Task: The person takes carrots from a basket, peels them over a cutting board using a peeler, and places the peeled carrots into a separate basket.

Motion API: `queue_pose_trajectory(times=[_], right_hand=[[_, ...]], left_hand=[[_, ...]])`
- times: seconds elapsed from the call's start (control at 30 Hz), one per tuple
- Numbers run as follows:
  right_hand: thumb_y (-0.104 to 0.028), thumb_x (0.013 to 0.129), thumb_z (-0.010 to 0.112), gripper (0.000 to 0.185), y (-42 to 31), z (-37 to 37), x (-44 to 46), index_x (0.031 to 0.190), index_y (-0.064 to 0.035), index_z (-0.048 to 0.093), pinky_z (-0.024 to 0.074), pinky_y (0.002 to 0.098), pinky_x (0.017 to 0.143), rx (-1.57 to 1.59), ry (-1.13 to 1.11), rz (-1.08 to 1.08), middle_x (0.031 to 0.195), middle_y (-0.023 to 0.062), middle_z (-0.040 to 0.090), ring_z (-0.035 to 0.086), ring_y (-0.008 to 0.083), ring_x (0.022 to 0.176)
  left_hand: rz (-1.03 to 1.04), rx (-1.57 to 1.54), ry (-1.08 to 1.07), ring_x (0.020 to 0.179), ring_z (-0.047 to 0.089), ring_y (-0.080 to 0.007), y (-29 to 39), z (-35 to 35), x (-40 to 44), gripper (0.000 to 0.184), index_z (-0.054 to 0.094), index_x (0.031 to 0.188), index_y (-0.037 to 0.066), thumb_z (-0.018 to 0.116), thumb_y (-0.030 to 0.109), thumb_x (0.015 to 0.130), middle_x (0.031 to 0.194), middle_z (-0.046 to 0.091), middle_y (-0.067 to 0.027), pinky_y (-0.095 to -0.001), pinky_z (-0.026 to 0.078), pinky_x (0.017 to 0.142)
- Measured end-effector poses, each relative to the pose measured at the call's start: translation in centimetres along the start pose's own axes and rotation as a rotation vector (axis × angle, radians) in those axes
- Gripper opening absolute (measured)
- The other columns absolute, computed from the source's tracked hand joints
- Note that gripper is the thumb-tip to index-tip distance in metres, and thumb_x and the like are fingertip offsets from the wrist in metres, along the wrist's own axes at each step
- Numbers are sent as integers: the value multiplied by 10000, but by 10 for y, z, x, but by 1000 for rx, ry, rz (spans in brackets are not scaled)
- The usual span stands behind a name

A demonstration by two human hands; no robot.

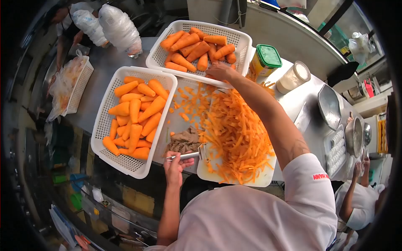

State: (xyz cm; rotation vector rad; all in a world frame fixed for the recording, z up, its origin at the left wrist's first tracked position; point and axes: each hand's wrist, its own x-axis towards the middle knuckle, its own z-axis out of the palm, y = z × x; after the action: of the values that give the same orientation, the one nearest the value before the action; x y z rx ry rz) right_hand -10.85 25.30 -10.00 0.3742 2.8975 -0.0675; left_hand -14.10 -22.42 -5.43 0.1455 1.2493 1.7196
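Orange carrots [197, 51] are lying in a white basket [248, 42] at the frame's upper centre. Our right hand [220, 71] is resting at its lower edge, partly hidden; we cannot tell whether it is gripping one. Our left hand [174, 166] is holding a metal peeler [189, 155] just below centre. We are judging the carrots firm, fairly light, hard to bruise, perhaps slippery if damp, and are favouring a hold around the thick end.
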Motion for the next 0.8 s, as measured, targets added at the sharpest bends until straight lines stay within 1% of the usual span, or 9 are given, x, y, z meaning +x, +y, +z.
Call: queue_pose_trajectory(times=[0.1,0.17,0.3,0.33,0.4,0.57,0.67,0.73,0.8], right_hand=[[-225,858,691,462,-2,-20,-20,1267,-53,562,498,424,898,78,111,23,1109,171,660,601,328,1102],[-332,917,663,483,-10,-46,-42,1276,-39,526,506,404,878,657,475,213,1064,164,651,618,291,1032],[-421,972,590,497,-47,-91,-111,1288,-46,506,518,362,849,1341,776,245,1062,116,632,615,225,985],[-455,980,564,501,-58,-92,-125,1283,-59,518,526,343,835,1609,845,286,1066,105,634,623,214,968],[-547,986,491,533,-74,-86,-157,1207,-68,568,542,310,732,2034,876,331,962,94,653,641,179,855],[-605,972,456,551,-140,-48,-216,1102,-87,594,543,336,640,2242,896,494,876,87,662,647,197,762],[-604,967,471,552,-176,-56,-227,1095,-82,594,543,320,646,2341,1059,543,851,77,652,639,187,739],[-601,964,480,559,-170,-50,-240,1054,-59,582,539,305,647,2367,1200,600,826,73,627,624,180,713],[-603,966,475,560,-156,-35,-256,1042,-56,572,539,311,636,2331,1281,549,821,74,619,620,183,708]], left_hand=[[27,165,-3,765,713,-252,5,-4,6,64,544,953,12,567,72,952,992,693,-235,-348,606,672],[114,786,-153,758,705,-193,7,-22,12,115,564,951,-23,587,90,940,947,698,-179,-290,593,674],[159,1339,-405,713,677,-250,34,19,2,209,586,1031,8,665,64,846,800,679,-157,-363,511,631],[109,1313,-481,853,659,-419,34,30,2,328,564,1132,56,690,108,834,881,672,-225,-469,502,721],[146,1301,-457,858,662,-416,47,51,0,349,548,1168,62,681,124,851,894,672,-227,-462,504,707],[562,953,-308,888,663,-418,69,159,-3,336,511,1277,53,562,134,956,937,667,-247,-448,504,668],[727,938,-352,808,694,-285,17,198,17,337,526,1286,-1,548,106,967,964,688,-193,-356,522,709],[923,910,-380,914,655,-442,-10,207,4,321,552,1265,13,549,101,956,993,657,-284,-462,510,700],[841,978,-448,911,654,-446,-19,180,-40,328,545,1270,2,546,93,955,978,654,-296,-466,510,712]])
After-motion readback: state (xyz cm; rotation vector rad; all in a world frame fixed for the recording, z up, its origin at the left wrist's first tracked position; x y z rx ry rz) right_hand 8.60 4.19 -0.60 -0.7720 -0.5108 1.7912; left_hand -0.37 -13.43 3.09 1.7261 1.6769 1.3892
